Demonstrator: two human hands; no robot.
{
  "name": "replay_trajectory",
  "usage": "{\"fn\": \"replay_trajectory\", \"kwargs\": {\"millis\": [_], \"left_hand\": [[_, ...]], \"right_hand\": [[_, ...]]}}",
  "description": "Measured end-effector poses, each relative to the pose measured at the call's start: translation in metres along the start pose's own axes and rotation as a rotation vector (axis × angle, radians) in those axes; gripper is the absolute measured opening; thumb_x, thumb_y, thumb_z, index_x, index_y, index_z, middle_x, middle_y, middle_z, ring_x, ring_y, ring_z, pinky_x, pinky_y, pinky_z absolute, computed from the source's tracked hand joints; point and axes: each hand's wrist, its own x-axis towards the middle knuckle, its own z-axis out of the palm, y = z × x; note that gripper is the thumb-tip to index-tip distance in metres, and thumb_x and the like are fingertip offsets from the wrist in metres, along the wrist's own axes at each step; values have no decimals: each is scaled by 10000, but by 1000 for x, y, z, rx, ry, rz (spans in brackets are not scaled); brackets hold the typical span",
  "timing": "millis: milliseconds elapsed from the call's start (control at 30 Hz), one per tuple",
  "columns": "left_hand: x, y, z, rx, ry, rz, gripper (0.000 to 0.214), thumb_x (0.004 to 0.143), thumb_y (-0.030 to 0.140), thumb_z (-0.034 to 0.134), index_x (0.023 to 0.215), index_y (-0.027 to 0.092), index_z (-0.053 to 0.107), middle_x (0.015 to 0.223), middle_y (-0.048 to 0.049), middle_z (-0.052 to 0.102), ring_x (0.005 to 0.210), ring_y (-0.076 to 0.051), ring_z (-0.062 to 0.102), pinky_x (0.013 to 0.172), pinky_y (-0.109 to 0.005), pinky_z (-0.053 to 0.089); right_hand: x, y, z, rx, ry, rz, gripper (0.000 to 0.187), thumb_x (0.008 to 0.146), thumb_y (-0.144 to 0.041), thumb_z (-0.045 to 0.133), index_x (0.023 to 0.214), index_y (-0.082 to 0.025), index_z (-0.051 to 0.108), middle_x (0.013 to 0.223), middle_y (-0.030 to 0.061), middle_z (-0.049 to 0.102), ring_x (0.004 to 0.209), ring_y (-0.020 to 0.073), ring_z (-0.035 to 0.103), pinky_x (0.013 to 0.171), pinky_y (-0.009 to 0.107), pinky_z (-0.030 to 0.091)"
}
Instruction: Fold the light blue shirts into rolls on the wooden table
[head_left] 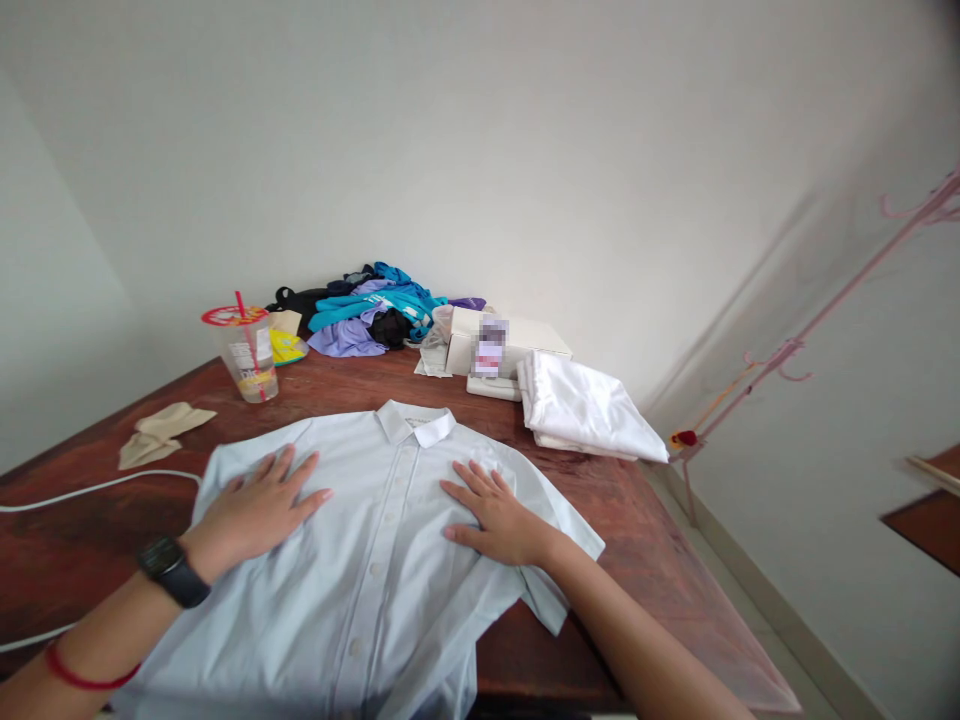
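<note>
A white short-sleeved button-up shirt [390,560] lies front side up on the dark wooden table [615,520], its collar pointing away from me. My left hand [262,505] rests flat on the shirt's chest at the left, fingers spread. On the other side of the button placket, my right hand [491,515] also presses flat with fingers apart. Neither hand grips the cloth. Loose folds run down the shirt's lower right side, and its bottom edge is cut off by the frame.
A plastic cup with a red straw [251,355] stands back left, near a beige cloth [165,435] and a white cable [105,485]. Behind are a clothes pile [382,310], a white box [525,340] and folded white fabric [589,405]. A pink rack [795,345] leans at right.
</note>
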Motion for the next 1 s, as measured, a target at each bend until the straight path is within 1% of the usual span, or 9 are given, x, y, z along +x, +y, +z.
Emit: {"fn": "replay_trajectory", "kwargs": {"millis": [167, 367, 433, 533, 633, 700, 767, 867, 1000], "left_hand": [[-24, -34, -3, 66, 193, -134, 620, 1024, 510, 356, 1541, 175, 420, 1542, -232, 439, 1416, -470, 378, 1063, -717, 295], [-53, -20, -7, 200, 369, -75, 549, 1016, 405, 387, 1436, 91, 549, 1530, -229, 457, 1468, -466, 277, 1124, -700, 214], [-68, -9, -4, 136, 349, 55, 547, 998, 414, 434, 1452, 130, 546, 1562, -191, 432, 1489, -433, 266, 1151, -659, 239], [-94, 7, 4, -57, 212, 314, 564, 998, 507, 460, 1506, 264, 486, 1606, -78, 387, 1490, -344, 325, 1171, -543, 336], [-116, 18, 17, -178, 170, 481, 573, 1027, 546, 406, 1559, 336, 377, 1638, -16, 317, 1492, -275, 338, 1185, -463, 357], [-123, 21, 26, -190, 198, 513, 567, 1030, 543, 408, 1558, 340, 375, 1642, -15, 301, 1494, -284, 333, 1189, -481, 343], [-124, 22, 35, -175, 234, 517, 565, 1021, 549, 426, 1546, 341, 397, 1643, -18, 294, 1499, -305, 317, 1193, -515, 317], [-121, 24, 44, -155, 277, 488, 571, 1015, 551, 429, 1545, 341, 398, 1642, -19, 290, 1507, -320, 292, 1194, -544, 285], [-118, 29, 47, -153, 295, 440, 567, 1009, 536, 424, 1540, 337, 411, 1637, -16, 301, 1511, -329, 278, 1199, -553, 251]], "right_hand": [[0, -1, 0, 14, -5, 8, 779, 951, -717, 426, 1595, -302, 281, 1696, 81, 75, 1561, 324, -4, 1235, 581, 13], [1, 0, 2, 16, -18, 7, 796, 940, -728, 432, 1593, -295, 293, 1697, 80, 82, 1561, 328, -9, 1234, 584, 10], [2, 1, 1, 23, -19, 10, 791, 942, -719, 443, 1592, -295, 295, 1697, 83, 88, 1561, 329, -4, 1231, 592, 3], [2, -2, -4, 40, -8, 23, 754, 954, -668, 482, 1582, -280, 326, 1694, 100, 123, 1561, 338, 28, 1228, 603, 24], [-12, -16, -8, 59, 150, 19, 604, 980, -535, 538, 1495, -225, 477, 1638, 152, 293, 1519, 347, 238, 1213, 575, 191], [-32, -35, -4, 90, 287, -58, 412, 1006, -425, 535, 1343, -201, 609, 1448, 150, 534, 1345, 283, 497, 1136, 473, 371], [-56, -59, 7, 110, 287, -202, 291, 1007, -377, 551, 1220, -215, 666, 1204, 92, 659, 1128, 212, 616, 1013, 362, 476], [-88, -88, 31, -5, 123, -378, 383, 943, -416, 662, 1284, -243, 632, 1203, 70, 646, 1103, 215, 601, 975, 335, 486], [-103, -94, 56, -233, 141, -336, 332, 983, -309, 598, 1312, -256, 603, 1185, 80, 629, 1055, 235, 576, 921, 377, 482]]}}
